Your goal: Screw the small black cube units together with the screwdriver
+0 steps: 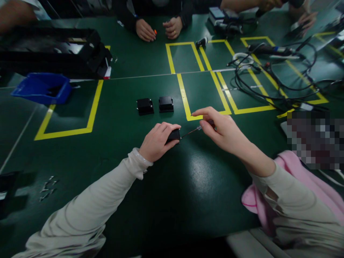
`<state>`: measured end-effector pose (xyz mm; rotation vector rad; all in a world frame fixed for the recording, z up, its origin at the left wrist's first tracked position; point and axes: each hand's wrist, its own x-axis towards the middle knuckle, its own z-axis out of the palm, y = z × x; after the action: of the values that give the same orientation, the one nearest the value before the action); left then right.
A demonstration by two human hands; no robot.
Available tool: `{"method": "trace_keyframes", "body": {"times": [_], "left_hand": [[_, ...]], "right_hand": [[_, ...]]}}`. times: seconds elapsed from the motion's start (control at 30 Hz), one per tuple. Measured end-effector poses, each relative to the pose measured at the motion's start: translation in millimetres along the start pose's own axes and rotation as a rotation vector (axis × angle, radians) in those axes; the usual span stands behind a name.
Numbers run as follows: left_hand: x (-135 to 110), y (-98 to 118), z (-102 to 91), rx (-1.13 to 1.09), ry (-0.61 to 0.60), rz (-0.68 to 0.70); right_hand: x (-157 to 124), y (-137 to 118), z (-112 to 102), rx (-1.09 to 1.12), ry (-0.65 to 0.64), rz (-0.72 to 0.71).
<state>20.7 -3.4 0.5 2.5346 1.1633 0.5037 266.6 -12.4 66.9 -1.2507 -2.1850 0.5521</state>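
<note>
My left hand [158, 140] is wrapped round a small black box [174, 135] on the green table and covers much of it. A screwdriver [192, 132] is in my right hand [221, 130], its handle mostly hidden by my fingers. The thin shaft points left, and its tip meets the right end of the box, at a small screw there. My right index finger stretches out above the handle. Just beyond my hands stand two similar black boxes, one at left [145, 106] and one at right [166, 104], with small screws at their ends.
Several loose screws [47, 188] lie at the left. A blue bin [44, 87] stands by a long black housing [53, 52]. Tangled cables [271, 86] spread over the right side, above a pink cloth [292, 172]. Opposite, a person's hands [173, 28] rest on the table.
</note>
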Motion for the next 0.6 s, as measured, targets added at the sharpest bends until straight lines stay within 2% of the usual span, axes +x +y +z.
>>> {"method": "trace_keyframes", "body": {"times": [0.17,0.6], "left_hand": [[0.0,0.0,0.7,-0.002,0.009,0.007],[0.3,0.0,0.1,-0.003,0.001,0.004]], "right_hand": [[-0.5,1.0,0.3,0.003,-0.011,0.046],[-3.0,-4.0,3.8,-0.021,0.008,0.001]]}}
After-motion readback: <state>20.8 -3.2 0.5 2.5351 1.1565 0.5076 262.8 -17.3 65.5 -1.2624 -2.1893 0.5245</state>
